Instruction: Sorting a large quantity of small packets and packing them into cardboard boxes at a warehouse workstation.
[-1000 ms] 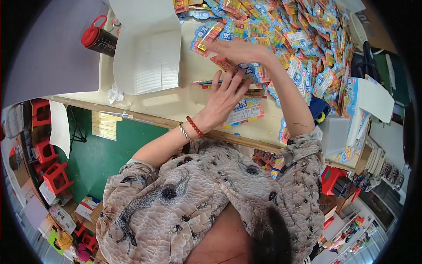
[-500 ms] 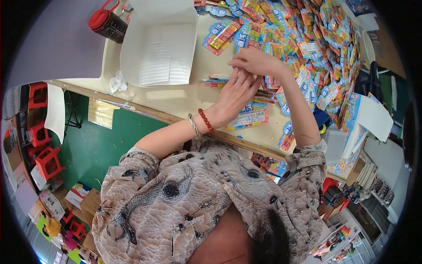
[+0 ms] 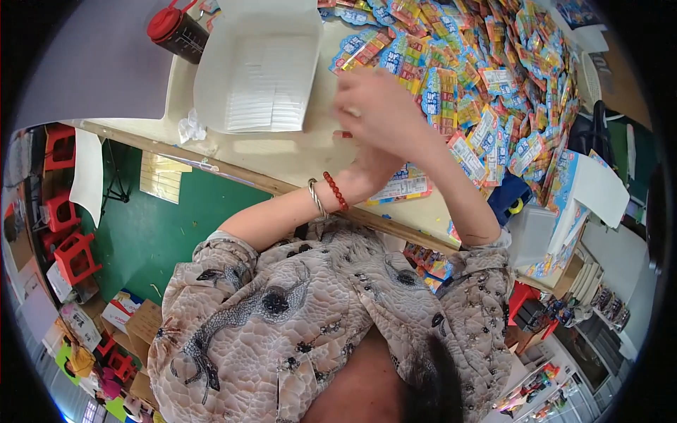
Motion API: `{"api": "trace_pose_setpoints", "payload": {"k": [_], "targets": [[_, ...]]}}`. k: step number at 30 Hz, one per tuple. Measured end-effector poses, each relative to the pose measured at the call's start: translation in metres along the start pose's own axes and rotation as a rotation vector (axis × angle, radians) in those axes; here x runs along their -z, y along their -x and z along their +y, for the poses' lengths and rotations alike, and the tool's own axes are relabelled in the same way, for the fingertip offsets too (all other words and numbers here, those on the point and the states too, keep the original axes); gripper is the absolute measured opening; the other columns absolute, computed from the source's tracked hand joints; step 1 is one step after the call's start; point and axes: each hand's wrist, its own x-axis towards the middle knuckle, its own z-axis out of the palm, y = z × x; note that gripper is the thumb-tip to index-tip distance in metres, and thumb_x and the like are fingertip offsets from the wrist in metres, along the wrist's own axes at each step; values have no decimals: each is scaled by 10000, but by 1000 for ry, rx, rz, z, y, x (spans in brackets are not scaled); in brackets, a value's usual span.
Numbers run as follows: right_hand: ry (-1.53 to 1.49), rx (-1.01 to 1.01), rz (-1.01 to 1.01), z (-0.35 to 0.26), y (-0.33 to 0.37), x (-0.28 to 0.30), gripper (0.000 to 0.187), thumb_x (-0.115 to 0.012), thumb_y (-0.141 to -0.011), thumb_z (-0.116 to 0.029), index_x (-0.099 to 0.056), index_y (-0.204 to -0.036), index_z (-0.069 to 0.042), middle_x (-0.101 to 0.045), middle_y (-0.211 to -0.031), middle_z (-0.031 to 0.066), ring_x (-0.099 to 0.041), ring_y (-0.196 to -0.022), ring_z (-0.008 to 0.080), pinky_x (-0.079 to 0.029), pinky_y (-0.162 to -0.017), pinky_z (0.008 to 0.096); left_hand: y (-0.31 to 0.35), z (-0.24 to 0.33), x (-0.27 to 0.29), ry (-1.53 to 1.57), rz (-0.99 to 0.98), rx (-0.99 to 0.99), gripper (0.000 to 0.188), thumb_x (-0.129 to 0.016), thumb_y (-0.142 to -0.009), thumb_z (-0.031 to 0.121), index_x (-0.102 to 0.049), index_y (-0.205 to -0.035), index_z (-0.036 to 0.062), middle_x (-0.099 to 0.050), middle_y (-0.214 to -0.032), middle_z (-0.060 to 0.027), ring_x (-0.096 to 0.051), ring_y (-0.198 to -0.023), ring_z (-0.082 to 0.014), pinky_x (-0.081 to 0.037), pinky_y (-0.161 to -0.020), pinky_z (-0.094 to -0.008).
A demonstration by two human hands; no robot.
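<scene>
My right hand [image 3: 381, 109] is raised over the table with its fingers curled in and slightly smeared by motion. Whatever it may hold is hidden. Underneath it, my left hand [image 3: 377, 168] is mostly covered, its fingers out of sight; a red bead bracelet and a metal bangle circle that wrist. The red edge of a packet [image 3: 343, 134] shows beside the hands. Against the left hand's near side lies a blister-carded packet [image 3: 403, 189], its pale label upward. Another colourful packet [image 3: 441, 102] rests just right of my right hand.
A large heap of blue-edged, colourful packets [image 3: 493, 77] covers the table's right side. A white open box [image 3: 266, 92] stands to the left, with a red-lidded dark bottle [image 3: 178, 35] and crumpled tissue [image 3: 190, 128] near it. The wooden table edge [image 3: 261, 182] runs before me.
My right hand has moved up and left, curling its fingers and covering my left hand, whose fingers were visible before. The packets beneath the hands are now mostly out of sight.
</scene>
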Motion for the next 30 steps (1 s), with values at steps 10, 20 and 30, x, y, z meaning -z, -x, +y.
{"api": "trace_pose_setpoints", "payload": {"k": [10, 20, 30], "targets": [[-788, -711, 565, 83, 55, 36, 245, -578, -895, -130, -600, -1093, 13, -676, -789, 103, -659, -617, 153, -499, -528, 227, -23, 4, 51, -272, -430, -226, 521, -589, -747, 71, -446, -1241, -7, -527, -1078, -112, -526, -960, -264, -449, -827, -361], [-715, -1050, -51, 74, 99, 22, 329, -513, -898, -283, -683, -1023, -30, -620, -635, 63, -611, -521, 111, -420, -422, 212, -18, -28, 57, -207, -121, -53, 933, -798, -635, 340, -328, -1422, 170, -390, -1321, -125, -394, -1206, -331, -354, -911, -546], [177, -372, -126, 55, 121, 26, 624, -706, -691, -459, -554, -1148, -62, -576, -1075, 160, -549, -1073, 265, -401, -904, 404, -40, -69, 54, 63, -277, 13, 939, -833, -604, 262, -356, -1403, 137, -617, -1075, -104, -560, -1039, -311, -482, -856, -423]]}}
